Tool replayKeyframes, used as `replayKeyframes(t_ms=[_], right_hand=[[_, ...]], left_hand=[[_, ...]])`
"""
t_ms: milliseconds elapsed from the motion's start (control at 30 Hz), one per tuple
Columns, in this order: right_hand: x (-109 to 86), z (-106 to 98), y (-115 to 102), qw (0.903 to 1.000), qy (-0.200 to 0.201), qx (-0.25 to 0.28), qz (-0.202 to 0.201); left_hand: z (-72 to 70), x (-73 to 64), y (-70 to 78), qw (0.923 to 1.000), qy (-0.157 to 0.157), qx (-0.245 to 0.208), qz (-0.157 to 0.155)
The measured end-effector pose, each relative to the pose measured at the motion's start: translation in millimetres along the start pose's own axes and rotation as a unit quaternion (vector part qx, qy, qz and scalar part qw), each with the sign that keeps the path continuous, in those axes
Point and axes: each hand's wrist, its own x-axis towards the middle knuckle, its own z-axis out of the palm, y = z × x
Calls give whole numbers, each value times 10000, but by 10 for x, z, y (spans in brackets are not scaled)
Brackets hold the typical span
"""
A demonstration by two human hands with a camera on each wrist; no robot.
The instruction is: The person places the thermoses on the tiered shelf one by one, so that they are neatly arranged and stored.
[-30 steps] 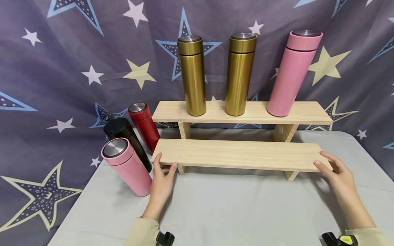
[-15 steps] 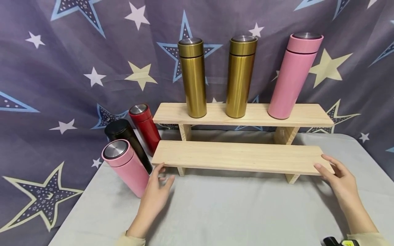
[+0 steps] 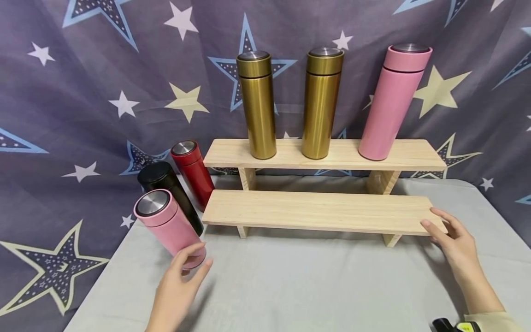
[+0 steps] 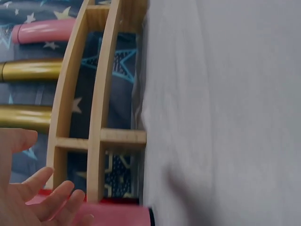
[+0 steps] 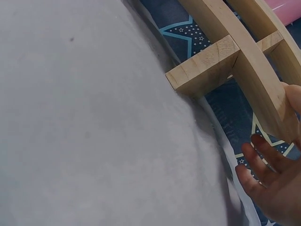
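At the left of the table a pink thermos bottle (image 3: pixel 165 221) stands beside a black one (image 3: pixel 168 191) and a red one (image 3: pixel 194 173). My left hand (image 3: pixel 176 286) is at its base, thumb and fingers spread apart, with the fingertips overlapping the bottle; contact is unclear. In the left wrist view those fingers (image 4: pixel 42 197) spread in front of the pink bottle (image 4: pixel 117 214). My right hand (image 3: pixel 458 246) holds the right front corner of the lower board of a two-tier wooden shelf (image 3: pixel 319 212), the thumb at the front edge and the index finger at the end.
Two gold thermos bottles (image 3: pixel 259 115) (image 3: pixel 321 115) and another pink thermos bottle (image 3: pixel 392 110) stand on the upper board (image 3: pixel 344 154). A star-patterned curtain (image 3: pixel 103 74) hangs behind. Grey cloth (image 3: pixel 315 286) covers the table.
My left hand has let go of the lower board's left front corner and moved left and toward me, to the pink bottle's base. My right hand has stayed at the right corner.
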Motion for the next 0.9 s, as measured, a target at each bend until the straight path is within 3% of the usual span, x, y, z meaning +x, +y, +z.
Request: replayKeyframes(t_ms=[267,667,900], right_hand=[[6,-14,-3,9999,25,-155,-11],[2,5,11,9999,7,-127,-28],[7,-1,16,9999,58,-147,26]], left_hand=[[-203,-60,-184,9995,240,184,-122],[-475,-17,-406,9952,392,487,-747],[-499,91,-420,9965,424,441,-567]])
